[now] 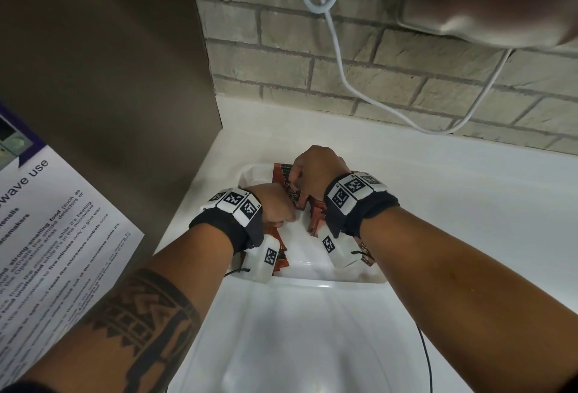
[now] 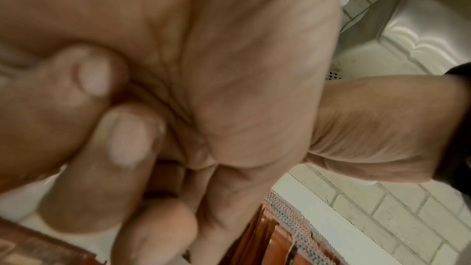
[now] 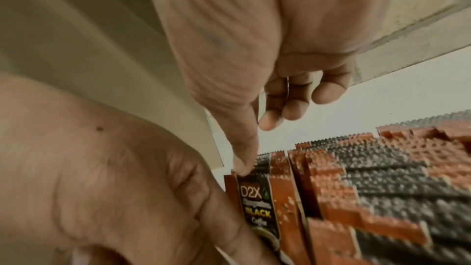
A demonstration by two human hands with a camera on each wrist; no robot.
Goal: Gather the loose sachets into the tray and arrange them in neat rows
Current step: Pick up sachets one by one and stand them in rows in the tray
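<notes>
A white tray [image 1: 344, 281] sits on the white counter, close to the corner. Orange-and-black coffee sachets [image 3: 356, 198] stand on edge in a packed row inside it, and a few more sachets [image 1: 281, 259] lie flat under my left wrist. My right hand [image 3: 248, 166] pinches the top edge of the front sachet [image 3: 257, 209], labelled black coffee, while its other fingers [image 3: 295, 110] hang curled. My left hand [image 1: 286, 220] is curled, its fingers [image 2: 130, 140] folded toward the palm, and it grips the same front sachet low on its left side.
A second white tray [image 1: 297, 345] lies nearer me. A printed microwave notice [image 1: 47, 220] hangs on the brown panel to the left. A white cable [image 1: 337, 57] dangles over the brick wall [image 1: 406, 79] behind. A metallic appliance [image 1: 484, 1] overhangs at the top right.
</notes>
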